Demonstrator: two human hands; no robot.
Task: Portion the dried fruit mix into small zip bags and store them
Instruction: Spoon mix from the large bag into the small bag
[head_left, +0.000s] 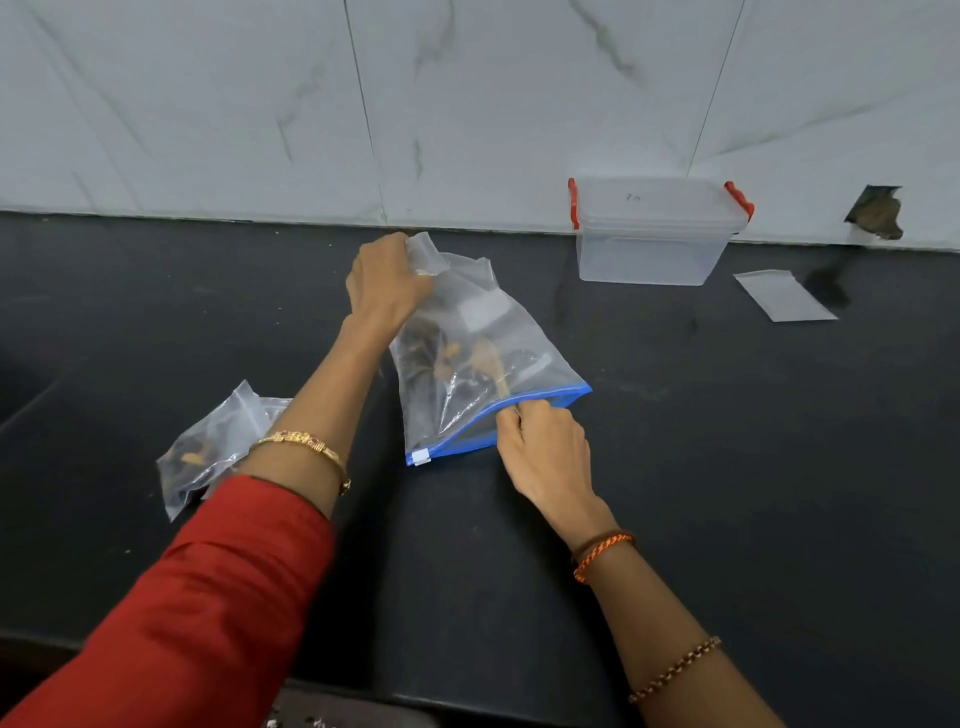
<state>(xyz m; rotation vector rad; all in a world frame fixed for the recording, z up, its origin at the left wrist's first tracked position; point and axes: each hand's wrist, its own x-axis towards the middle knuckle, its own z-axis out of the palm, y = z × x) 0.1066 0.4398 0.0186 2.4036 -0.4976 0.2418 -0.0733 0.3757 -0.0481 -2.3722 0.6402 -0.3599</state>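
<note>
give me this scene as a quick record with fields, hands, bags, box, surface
left hand: grips the bottom corner of the large slider bag, lifting it
right hand: holds a spoon handle at the bag's mouth
large slider bag: clear, blue zip edge toward the person, dried fruit mix and spoon bowl inside
small zip bag: left of it, lying flat, some mix inside
empty small bag: far right
storage box: clear, red clips, lid on, by the wall
surface: black counter
</note>
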